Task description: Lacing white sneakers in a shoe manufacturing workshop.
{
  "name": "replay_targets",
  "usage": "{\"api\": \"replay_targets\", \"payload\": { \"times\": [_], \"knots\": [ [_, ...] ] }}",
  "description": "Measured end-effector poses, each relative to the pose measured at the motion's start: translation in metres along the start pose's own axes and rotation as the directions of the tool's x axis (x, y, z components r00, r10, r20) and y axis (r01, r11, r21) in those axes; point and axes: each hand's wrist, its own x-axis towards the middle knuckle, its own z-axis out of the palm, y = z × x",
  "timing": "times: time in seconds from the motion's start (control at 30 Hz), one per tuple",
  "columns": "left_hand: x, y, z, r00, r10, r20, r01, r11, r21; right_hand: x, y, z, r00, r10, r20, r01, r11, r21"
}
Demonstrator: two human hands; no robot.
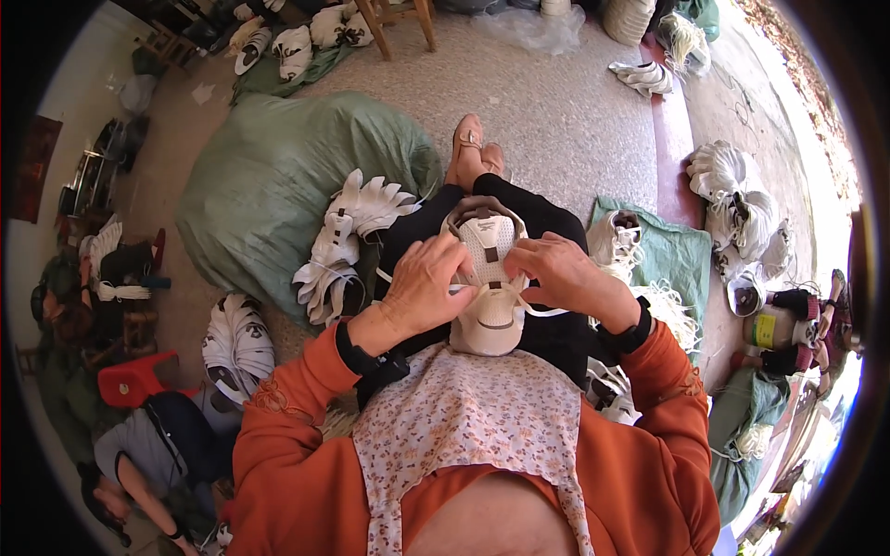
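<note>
A beige and white shoe upper (486,324) rests on my lap, its toe toward me and its perforated tongue showing. My left hand (419,285) is at the left edge of its opening, thumb and fingers pinched on a white shoelace (458,288). On the opposite edge, my right hand (573,276) is closed with bent fingers by the eyelets, where a length of lace comes out below it. The fingertips partly hide the lace and the eyelet rows.
Left of my legs lies a big green sack (297,167) beside stacked white uppers (357,222). More uppers (619,243) and loose laces (672,310) rest on a green cloth (681,259) at my right. A red stool (134,378) and another person (153,454) are at the lower left.
</note>
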Motion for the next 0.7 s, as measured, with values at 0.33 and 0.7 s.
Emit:
{"api": "replay_targets", "payload": {
  "times": [0.33, 0.7],
  "knots": [
    [0.015, -0.016, -0.024, 0.937, 0.177, 0.301, -0.142, 0.981, -0.134, 0.031, -0.008, 0.019, 0.992, -0.106, -0.074, 0.126, 0.917, 0.379],
    [0.006, -0.027, -0.006, 0.969, 0.225, 0.104, -0.178, 0.923, -0.342, 0.043, -0.009, 0.015, 0.992, -0.047, 0.119, 0.018, 0.973, 0.231]
  ]
}}
